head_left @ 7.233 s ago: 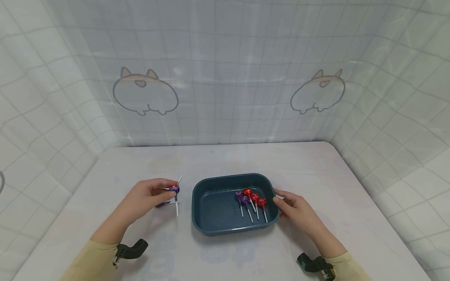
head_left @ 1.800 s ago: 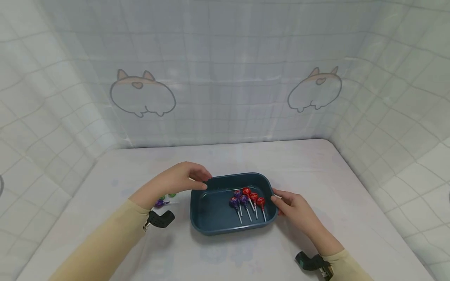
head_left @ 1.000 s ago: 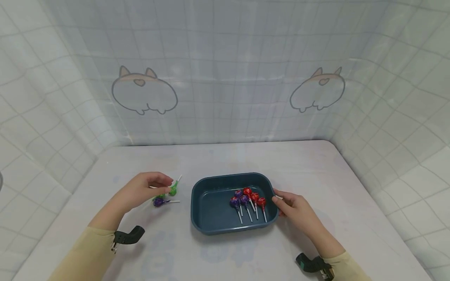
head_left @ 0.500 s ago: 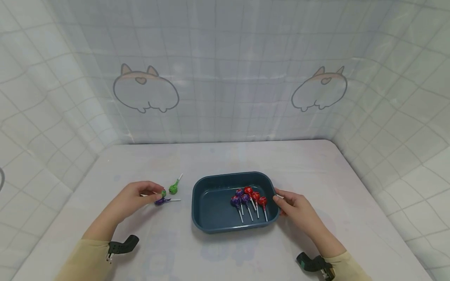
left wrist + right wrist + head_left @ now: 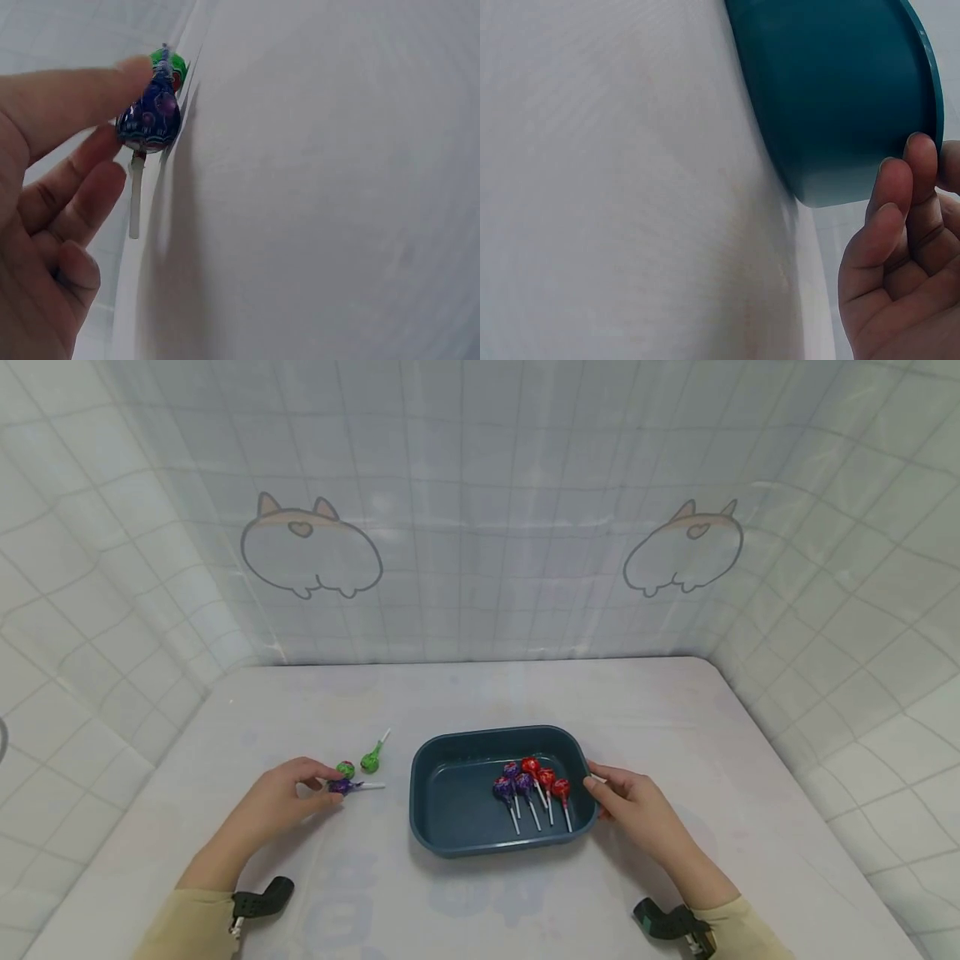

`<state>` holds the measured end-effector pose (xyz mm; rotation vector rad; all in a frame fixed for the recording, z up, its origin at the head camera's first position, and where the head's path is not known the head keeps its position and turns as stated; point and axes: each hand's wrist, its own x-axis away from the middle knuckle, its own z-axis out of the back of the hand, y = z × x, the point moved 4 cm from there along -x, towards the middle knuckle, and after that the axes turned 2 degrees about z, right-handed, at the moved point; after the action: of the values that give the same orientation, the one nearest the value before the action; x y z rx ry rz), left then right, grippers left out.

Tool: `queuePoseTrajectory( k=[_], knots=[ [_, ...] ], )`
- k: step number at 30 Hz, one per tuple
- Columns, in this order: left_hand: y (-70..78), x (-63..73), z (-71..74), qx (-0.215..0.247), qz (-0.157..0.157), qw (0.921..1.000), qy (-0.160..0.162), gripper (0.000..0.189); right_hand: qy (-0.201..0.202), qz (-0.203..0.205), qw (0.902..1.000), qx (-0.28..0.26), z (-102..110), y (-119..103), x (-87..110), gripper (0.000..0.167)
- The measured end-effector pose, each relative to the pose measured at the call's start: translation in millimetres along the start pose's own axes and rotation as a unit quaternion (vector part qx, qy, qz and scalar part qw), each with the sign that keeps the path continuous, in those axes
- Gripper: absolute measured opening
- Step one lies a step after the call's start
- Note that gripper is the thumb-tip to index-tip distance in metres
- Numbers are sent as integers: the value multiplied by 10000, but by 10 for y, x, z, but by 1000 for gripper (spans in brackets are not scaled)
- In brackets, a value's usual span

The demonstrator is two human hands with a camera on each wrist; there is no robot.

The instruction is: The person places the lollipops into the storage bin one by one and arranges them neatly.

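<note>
Your left hand [image 5: 279, 800] narrowly pinches purple lollipop [image 5: 157, 118] left of tray [image 5: 457, 806]; brushing adjacent green one [image 5: 346, 769] might roll it.

Left hand [image 5: 279, 798], one; right hand [image 5: 636, 803], one; tray [image 5: 457, 806], one, held by the right hand; lollipops [image 5: 523, 783], nine: one purple lollipop [image 5: 342, 786] pinched by the left hand, two green lollipops [image 5: 371, 762] just beyond the left hand, three purple lollipops [image 5: 502, 789] and three red lollipops [image 5: 560, 789] inside the tray, nearer the right hand; black wrist devices [image 5: 266, 902], two, one behind each hand; printed animal figures [image 5: 311, 552], two, well beyond both hands; tabletop [image 5: 420, 902], one, beneath both hands
</note>
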<state>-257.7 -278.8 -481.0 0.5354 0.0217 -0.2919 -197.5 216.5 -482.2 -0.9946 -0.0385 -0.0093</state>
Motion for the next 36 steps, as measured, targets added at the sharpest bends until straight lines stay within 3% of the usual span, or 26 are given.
queuePoseTrajectory(
  k=[6,21,25,30,36],
  knots=[
    [17,-2,3,-105,-208,9996,165,32,5,-8,10000,23,-2,-4,-5,45],
    [-5,-27,-65,-299,-477,9982,223,25,7,27,10000,-23,1,17,-21,47],
    [8,-11,-47,-357,-528,9972,386,26,1,21,10000,-38,-3,18,-22,47],
    [47,16,9,9,-623,9963,595,28,9,-10,10000,4,-1,18,-20,45],
    [26,33,23,781,-486,9950,390,29,-7,-30,10000,-2,-3,27,-20,45]
  ],
)
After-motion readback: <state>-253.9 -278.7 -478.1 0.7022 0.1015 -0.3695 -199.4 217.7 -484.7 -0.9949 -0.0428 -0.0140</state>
